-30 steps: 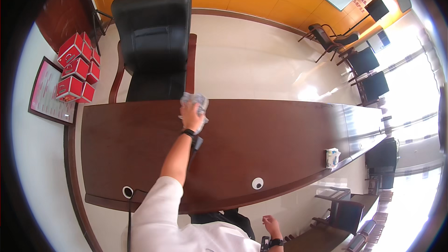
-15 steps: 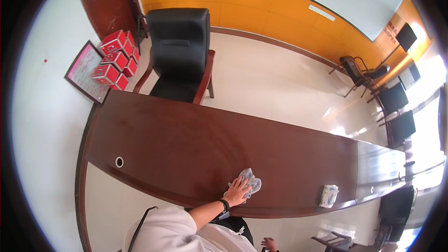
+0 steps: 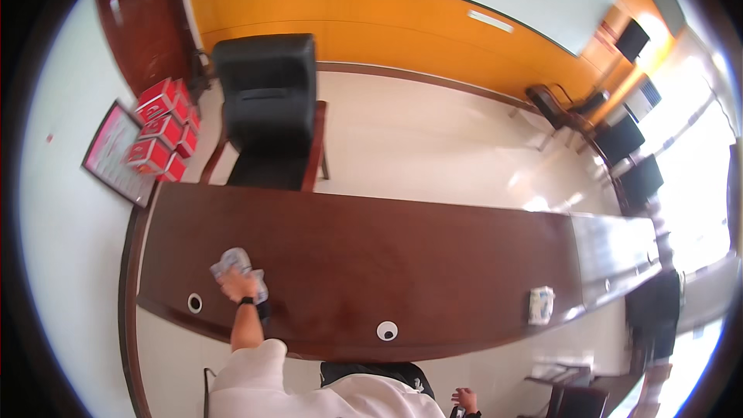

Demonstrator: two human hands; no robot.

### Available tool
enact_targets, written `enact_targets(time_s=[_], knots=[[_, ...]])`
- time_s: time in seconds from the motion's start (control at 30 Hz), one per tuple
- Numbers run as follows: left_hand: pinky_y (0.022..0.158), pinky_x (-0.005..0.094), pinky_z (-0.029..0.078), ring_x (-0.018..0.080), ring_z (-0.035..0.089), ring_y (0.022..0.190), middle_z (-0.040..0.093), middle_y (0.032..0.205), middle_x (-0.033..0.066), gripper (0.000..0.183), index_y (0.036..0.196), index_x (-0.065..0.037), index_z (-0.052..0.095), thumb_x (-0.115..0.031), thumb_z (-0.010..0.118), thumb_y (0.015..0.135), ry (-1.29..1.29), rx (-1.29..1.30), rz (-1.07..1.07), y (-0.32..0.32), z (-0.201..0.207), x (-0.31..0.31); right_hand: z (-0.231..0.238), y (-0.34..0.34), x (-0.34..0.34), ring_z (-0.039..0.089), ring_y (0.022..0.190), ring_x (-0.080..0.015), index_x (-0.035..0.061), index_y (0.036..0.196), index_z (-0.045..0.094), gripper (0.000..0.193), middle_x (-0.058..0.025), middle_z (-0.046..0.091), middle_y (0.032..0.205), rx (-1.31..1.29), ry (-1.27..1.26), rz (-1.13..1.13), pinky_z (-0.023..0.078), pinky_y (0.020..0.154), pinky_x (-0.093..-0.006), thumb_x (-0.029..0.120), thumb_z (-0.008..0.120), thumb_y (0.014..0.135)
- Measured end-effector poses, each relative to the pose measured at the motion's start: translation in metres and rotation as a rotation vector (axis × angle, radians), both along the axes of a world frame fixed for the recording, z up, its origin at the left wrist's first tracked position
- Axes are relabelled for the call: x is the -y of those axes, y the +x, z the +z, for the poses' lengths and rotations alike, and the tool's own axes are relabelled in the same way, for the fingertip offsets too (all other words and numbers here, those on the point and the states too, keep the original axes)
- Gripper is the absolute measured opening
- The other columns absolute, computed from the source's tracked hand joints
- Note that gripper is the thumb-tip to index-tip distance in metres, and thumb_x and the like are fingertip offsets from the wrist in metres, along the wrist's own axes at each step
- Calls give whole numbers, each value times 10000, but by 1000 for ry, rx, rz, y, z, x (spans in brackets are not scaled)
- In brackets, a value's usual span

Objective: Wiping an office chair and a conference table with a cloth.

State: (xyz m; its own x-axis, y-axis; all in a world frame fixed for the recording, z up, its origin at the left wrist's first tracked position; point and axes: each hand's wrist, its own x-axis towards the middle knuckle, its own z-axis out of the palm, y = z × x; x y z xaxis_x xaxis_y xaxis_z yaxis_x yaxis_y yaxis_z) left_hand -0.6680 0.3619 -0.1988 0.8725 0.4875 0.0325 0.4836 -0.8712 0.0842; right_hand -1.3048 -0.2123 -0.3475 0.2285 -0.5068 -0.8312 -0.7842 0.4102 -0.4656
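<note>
My left hand (image 3: pixel 237 285), slightly smeared by motion, presses down on a crumpled grey-white cloth (image 3: pixel 235 258) on the left part of the long brown table (image 3: pixel 433 263). The cloth shows beyond the fingertips and beside the palm. A dark band circles that wrist. Down by my body, past the table's near edge, hangs my right hand (image 3: pixel 465 400), its fingers apart and holding nothing. A soft white and green packet (image 3: pixel 541 306), perhaps tissues or wipes, lies on the table far to the right of the cloth.
Two round cable holes (image 3: pixel 195 303) (image 3: pixel 387 331) sit along the table's near edge. Opposite me stands a black armchair (image 3: pixel 263 108). Red boxes (image 3: pixel 161 130) are stacked beyond the table's left end, beside a framed board (image 3: pixel 120 151). More chairs (image 3: pixel 553 104) line the right side.
My left hand has moved with the cloth from the table's near middle to its left part. The view has shifted, and a second cable hole now shows. My right hand still hangs low.
</note>
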Motion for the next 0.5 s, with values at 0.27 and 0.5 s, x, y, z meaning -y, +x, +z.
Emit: enact_targets(time_s=[0.27, 0.5], knots=[[917, 565, 473, 392, 530, 1237, 551, 1350, 178, 696, 1367, -131, 501, -523, 680, 821, 44, -29, 527, 53, -78, -21, 20, -145, -236, 618, 961, -274, 77, 1245, 655, 338, -78, 688, 1184, -247, 194, -135, 529, 784, -464, 300, 625, 993], [1167, 618, 233, 483, 389, 1370, 500, 1398, 295, 550, 1305, -43, 554, -227, 700, 808, -397, 278, -659, 39, -61, 225, 55, -114, -267, 668, 944, -270, 47, 1231, 664, 366, -113, 706, 1097, -285, 164, -288, 545, 793, -430, 308, 624, 978]])
